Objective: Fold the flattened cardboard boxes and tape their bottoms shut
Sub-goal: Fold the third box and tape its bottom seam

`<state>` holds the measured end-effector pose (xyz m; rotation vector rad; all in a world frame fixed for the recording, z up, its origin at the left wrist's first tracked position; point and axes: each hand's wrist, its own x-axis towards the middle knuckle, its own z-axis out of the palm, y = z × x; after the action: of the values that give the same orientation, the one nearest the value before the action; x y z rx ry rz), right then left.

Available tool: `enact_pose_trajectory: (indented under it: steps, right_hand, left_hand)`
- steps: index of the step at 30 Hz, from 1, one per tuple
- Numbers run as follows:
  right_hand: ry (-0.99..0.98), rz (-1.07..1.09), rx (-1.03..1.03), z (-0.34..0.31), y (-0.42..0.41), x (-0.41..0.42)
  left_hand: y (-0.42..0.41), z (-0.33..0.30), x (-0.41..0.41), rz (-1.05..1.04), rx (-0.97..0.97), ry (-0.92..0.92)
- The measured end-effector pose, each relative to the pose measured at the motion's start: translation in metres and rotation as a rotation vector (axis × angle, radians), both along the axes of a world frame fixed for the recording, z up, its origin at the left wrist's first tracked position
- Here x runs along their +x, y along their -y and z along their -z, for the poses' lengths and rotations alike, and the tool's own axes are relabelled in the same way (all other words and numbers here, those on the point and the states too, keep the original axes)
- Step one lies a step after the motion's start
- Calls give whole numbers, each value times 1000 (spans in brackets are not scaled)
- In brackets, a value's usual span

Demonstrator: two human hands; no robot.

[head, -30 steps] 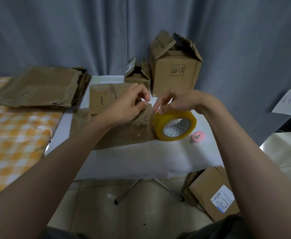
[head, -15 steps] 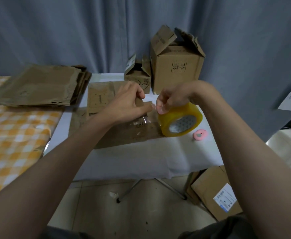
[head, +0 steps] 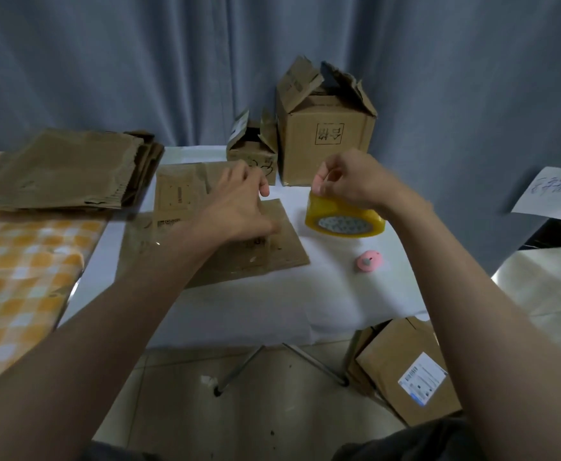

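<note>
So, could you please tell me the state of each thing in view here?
tape roll: lifted, pinched by right hand
flattened box: flat, under left hand
large box: upright, flaps open
small box: upright, flaps open
cardboard stack: flat, unfolded

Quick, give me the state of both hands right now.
Left hand: open, fingers spread, resting on the flattened cardboard box.
Right hand: closed, pinching the top of the yellow tape roll.
</note>
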<state>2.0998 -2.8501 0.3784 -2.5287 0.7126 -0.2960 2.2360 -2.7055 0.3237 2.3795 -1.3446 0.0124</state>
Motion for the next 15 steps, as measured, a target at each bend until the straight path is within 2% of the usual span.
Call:
enact_pose_trajectory:
  steps: [3,6,11,13,15]
  right_hand:
    - [134,49,89,3,-5,-16]
    - [225,89,183,6,-12,-29]
    - [280,100,275,10,-21,-40]
    - [280,77,304,11,-25,-42]
    - [300,53,357,13,-30,-43]
  left_hand:
    - [8,0,-7,-50,66,83]
    - [9,-4,-9,-57,60,9]
    - [4,-26,-23,43,-448,-316]
    - [1,-34,-35,128,-494,-439]
    - [0,-35,-41,172,-477,-471]
